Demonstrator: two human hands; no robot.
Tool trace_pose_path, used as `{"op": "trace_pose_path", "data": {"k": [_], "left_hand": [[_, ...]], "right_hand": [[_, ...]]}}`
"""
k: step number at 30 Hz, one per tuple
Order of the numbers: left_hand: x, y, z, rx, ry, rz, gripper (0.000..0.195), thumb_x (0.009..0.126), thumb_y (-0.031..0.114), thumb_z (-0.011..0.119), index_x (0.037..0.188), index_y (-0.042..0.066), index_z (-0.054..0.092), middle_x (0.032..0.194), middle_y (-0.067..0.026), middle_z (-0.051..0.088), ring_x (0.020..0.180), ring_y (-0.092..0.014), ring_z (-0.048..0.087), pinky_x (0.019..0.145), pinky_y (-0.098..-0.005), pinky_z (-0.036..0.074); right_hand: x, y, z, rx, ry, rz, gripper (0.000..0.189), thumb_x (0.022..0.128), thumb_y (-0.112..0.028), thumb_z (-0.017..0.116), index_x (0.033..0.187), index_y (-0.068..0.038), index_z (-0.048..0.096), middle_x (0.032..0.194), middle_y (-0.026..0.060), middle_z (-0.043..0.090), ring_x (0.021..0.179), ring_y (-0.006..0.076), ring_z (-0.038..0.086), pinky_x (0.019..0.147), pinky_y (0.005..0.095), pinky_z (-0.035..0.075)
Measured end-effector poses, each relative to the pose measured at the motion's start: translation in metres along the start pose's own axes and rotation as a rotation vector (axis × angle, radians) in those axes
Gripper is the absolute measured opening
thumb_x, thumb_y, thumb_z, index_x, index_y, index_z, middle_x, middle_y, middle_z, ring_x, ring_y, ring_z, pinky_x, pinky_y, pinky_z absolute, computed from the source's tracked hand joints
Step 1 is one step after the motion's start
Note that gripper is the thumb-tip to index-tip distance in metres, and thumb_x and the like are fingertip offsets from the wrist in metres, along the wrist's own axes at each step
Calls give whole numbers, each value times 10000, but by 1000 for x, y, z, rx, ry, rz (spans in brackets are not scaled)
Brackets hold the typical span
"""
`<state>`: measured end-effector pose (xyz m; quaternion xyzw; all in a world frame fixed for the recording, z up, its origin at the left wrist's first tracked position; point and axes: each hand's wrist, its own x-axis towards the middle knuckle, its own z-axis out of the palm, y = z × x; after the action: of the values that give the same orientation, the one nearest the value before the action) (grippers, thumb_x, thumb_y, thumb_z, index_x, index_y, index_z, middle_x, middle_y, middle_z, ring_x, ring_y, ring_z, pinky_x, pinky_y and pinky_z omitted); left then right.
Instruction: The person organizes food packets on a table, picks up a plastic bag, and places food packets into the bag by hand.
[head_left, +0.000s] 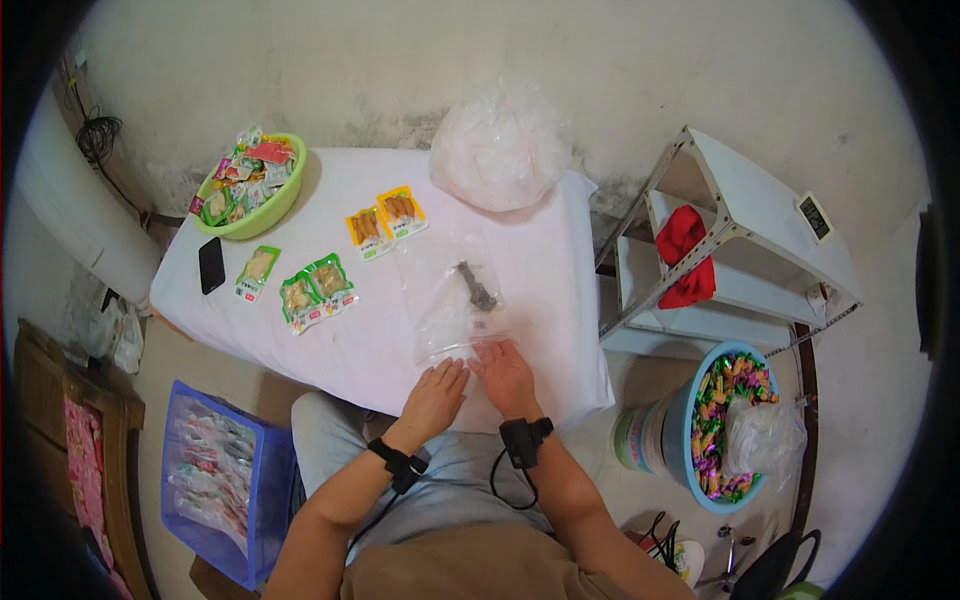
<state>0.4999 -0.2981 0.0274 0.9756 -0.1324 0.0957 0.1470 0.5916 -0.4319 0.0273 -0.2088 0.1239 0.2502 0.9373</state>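
Observation:
A clear plastic bag (439, 300) lies flat on the white-covered table (367, 367), its near edge towards me. Within its outline is a small transparent packet with a dark brown piece of food (478, 286). My left hand (439, 394) rests palm down just short of the bag's near edge. At that edge, my right hand (506, 375) has its fingers extended, the tips touching the bag. Left of the bag lie two green-edged food packets (319, 291) side by side and one single green-edged packet (257, 271). Two yellow-edged packets (386, 223) lie beyond.
A green basin (289, 206) of packets and a phone (212, 265) are at the table's left. A large plastic bag (499, 150) stands at the back. Right are a metal shelf (780, 195) and a blue tub (694, 450) of wrapped sweets; a blue crate (266, 487) stands lower left.

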Motion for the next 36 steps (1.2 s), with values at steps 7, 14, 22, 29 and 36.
{"op": "trace_pose_path", "data": {"k": [7,14,22,29,36], "left_hand": [[0,9,-11,-47,27,-43,462,801,187,609,1201,-15,498,1254,-184,478,1160,-321,439,959,-413,365],[41,16,-1,-64,-73,-95,468,828,248,580,1202,-21,498,1268,-189,475,1172,-323,432,967,-416,347],[50,7,22,69,17,-157,554,834,286,569,1288,4,423,1355,-196,384,1259,-359,334,987,-511,289],[69,7,19,20,-27,-239,570,833,287,569,1299,-5,419,1384,-192,367,1301,-346,293,1018,-527,256],[77,2,29,23,18,-215,593,824,278,568,1306,-27,408,1389,-220,357,1312,-379,271,1005,-566,244]], "right_hand": [[-23,-24,-23,-1502,185,-557,291,806,-145,654,1046,-25,542,976,66,559,892,202,565,758,337,460],[0,-26,-23,-1973,-14,-939,382,748,-157,642,1120,-87,588,834,97,567,760,280,541,687,400,436],[5,-21,-30,-1951,-25,-1003,298,771,-106,585,1065,-114,630,773,61,565,748,260,538,630,394,405],[2,-22,-27,-1953,-9,-1033,304,772,-92,581,1071,-118,628,771,50,559,745,248,539,634,378,399],[0,-23,-22,-1924,-2,-992,308,772,-79,579,1078,-100,615,822,70,581,795,257,547,679,368,406]]}}
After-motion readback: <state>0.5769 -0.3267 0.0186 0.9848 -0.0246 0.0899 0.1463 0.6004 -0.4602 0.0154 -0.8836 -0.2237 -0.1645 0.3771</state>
